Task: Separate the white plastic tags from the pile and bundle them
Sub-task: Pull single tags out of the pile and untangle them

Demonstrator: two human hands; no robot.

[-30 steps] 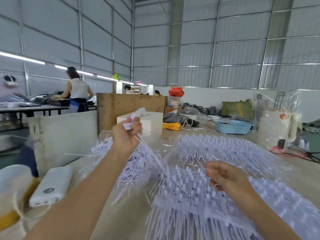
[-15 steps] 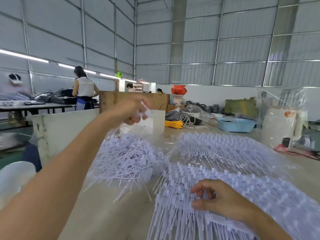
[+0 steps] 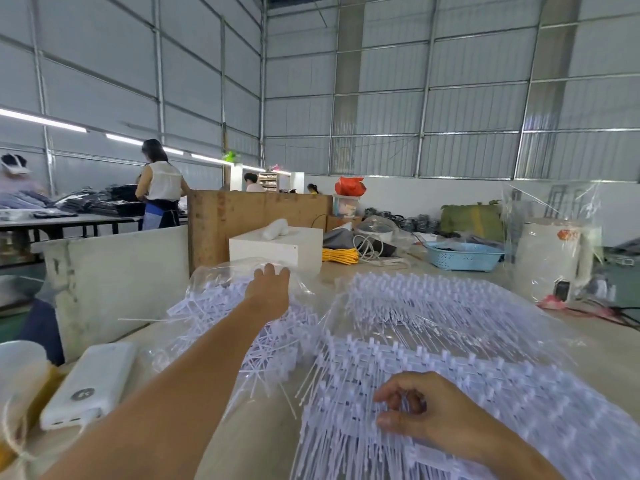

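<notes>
A wide spread of white plastic tags joined in rows [image 3: 450,344] covers the table ahead and to the right. A looser heap of separated white tags [image 3: 221,317] lies to its left on clear plastic wrap [image 3: 221,275]. My left hand [image 3: 268,289] is stretched out flat over the far end of that heap, fingers apart, with nothing visible in it. My right hand [image 3: 415,410] rests on the near rows, thumb and fingers pinched on a few tags.
A white power bank [image 3: 91,384] lies at the near left beside a roll of twine [image 3: 17,393]. A white box [image 3: 277,247], yellow cord [image 3: 339,254] and blue basket [image 3: 462,256] stand further back. A wrapped white container [image 3: 550,258] stands right. A person [image 3: 159,188] works at another table.
My left hand, which was raised and pinching pulled-out tags, has come down onto the left heap and spread out. My right hand slid nearer along the rows and pinched them.
</notes>
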